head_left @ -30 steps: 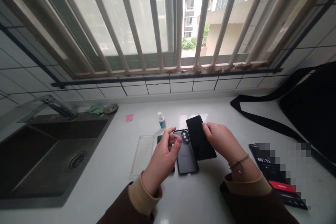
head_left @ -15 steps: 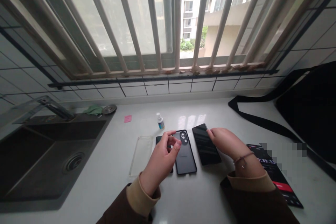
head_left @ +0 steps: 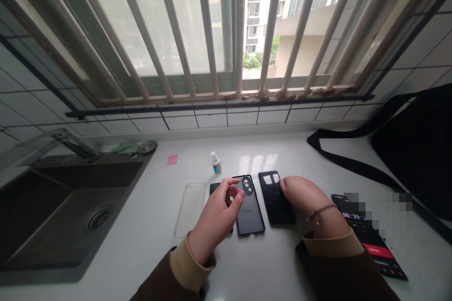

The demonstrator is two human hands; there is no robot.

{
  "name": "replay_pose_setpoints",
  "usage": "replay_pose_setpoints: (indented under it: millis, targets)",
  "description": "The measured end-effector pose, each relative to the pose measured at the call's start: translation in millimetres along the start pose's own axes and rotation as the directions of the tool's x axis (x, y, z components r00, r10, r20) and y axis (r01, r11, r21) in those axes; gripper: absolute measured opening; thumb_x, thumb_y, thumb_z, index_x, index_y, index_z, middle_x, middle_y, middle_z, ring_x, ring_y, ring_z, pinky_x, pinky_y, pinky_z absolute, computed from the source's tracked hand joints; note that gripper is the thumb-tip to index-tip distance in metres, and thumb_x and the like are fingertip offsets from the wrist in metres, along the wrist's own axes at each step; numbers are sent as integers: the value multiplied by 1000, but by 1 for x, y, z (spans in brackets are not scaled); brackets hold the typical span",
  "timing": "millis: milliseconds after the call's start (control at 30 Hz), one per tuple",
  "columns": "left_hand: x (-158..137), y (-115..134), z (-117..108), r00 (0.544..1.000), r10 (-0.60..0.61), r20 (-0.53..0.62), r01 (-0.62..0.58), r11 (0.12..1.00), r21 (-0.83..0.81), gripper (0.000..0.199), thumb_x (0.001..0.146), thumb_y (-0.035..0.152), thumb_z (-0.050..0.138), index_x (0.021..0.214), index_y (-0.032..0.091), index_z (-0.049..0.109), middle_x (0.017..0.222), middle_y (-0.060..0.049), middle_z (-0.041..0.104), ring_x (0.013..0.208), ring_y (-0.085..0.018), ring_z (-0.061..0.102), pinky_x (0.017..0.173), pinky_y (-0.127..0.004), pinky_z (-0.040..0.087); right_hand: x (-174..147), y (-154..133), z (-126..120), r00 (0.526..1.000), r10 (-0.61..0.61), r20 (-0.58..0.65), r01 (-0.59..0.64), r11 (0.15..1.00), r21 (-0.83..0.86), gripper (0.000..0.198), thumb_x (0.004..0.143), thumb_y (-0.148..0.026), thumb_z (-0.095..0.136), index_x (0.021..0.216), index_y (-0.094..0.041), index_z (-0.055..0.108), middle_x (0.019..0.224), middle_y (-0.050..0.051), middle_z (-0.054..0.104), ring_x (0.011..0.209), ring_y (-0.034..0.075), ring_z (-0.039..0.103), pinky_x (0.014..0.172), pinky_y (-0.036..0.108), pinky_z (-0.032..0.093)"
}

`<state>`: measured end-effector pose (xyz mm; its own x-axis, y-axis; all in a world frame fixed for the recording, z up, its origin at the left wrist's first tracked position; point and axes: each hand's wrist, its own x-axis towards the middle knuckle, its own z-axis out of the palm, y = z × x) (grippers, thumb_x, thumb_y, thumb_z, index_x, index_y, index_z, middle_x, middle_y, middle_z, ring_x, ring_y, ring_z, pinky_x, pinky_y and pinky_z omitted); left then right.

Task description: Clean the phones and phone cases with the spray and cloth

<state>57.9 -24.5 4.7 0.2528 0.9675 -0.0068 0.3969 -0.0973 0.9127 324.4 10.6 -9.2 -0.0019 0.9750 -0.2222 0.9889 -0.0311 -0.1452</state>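
My right hand (head_left: 305,197) grips a black phone (head_left: 275,204) by its right edge, thumb on the glass; the fingers underneath are hidden. The phone lies nearly flat at the counter, its screen up and reflecting the window. My left hand (head_left: 221,211) hovers with curled fingers and thumb apart, nothing between them. Just right of it is a dark phone case (head_left: 250,216) with a camera cutout at its top. Beneath the left hand a dark flat device (head_left: 213,188) is mostly covered. Further left lies a clear phone case (head_left: 189,209).
A small white spray bottle (head_left: 216,164) and a pink sticky note (head_left: 172,159) are toward the back. At left is a sink (head_left: 116,216) with a faucet (head_left: 76,146). A phone showing a timer (head_left: 379,250) and a black bag strap (head_left: 356,164) are at right.
My right hand has lowered and turned the phone, so it sits flatter and straighter, and window reflections now show on its screen. My left hand has stayed in place.
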Motion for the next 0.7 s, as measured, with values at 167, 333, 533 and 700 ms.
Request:
replay_pose_setpoints:
  millis: [167,333,533,700]
  targets:
    - [0,-1,-2,1000,4,19,-5,999,40,38,102,49,60,128,22,65,109,-7,74,98,-24,70,85,-36,52,3,0,6,998,13,55,-11,999,-45,43,106,-24,45,104,-10,86,106,24,82,101,32,80,90,35,55]
    - [2,3,-14,999,41,33,-44,992,117,30,103,47,59,116,22,71,100,-5,76,92,-23,70,83,-34,51,5,1,12,997,24,69,-20,998,-52,46,107,-24,41,110,-7,85,106,26,82,104,33,79,93,38,57]
    - [12,0,-59,999,47,-10,-37,885,465,25,103,41,56,102,23,72,96,-6,77,89,-25,71,79,-35,50,11,1,21,997,0,71,1,1000,-13,42,106,-21,45,105,-10,85,107,24,82,98,32,79,92,39,58]
    - [24,-30,-89,964,13,-265,205,598,775,34,104,34,53,126,13,67,121,-18,72,114,-34,68,103,-42,49,9,0,23,997,-14,79,11,999,33,21,98,-23,66,99,-13,85,93,18,82,87,29,78,86,35,58]
